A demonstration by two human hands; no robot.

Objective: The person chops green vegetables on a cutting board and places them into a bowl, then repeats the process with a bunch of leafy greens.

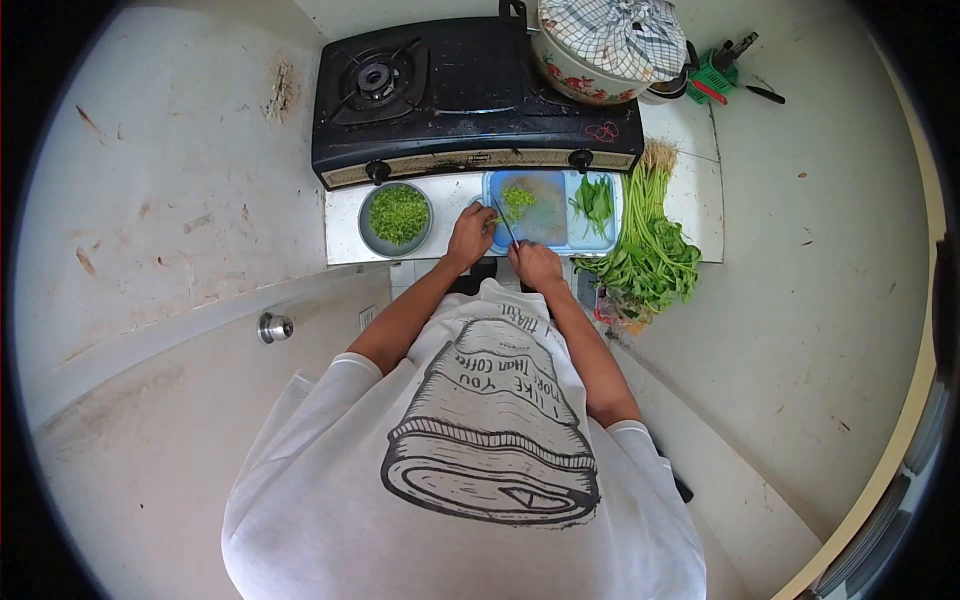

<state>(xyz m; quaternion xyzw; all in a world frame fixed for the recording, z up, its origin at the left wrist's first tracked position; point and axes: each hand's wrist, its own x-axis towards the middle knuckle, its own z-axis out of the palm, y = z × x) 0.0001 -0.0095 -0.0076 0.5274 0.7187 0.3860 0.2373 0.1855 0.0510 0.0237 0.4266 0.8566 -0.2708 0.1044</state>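
Observation:
My right hand (537, 264) is closed around the handle of a knife (506, 222), its blade pointing away over the blue cutting board (545, 228). At the board's left edge, my left hand (472, 234) has its fingers closed on green stems (493, 220) beside the blade. Chopped greens (518, 200) lie on the board just past the knife. A few whole leaves (594, 202) rest in the light section at the right. To the left stands a grey bowl (366, 235) filled with finely chopped greens (398, 215).
A black two-burner stove (460, 90) stands behind the board, carrying a large floral pot (580, 82) with a checked cloth (615, 38). On the right, a bunch of leafy greens (655, 245) hangs over the counter edge. A green basket (712, 78) holds utensils.

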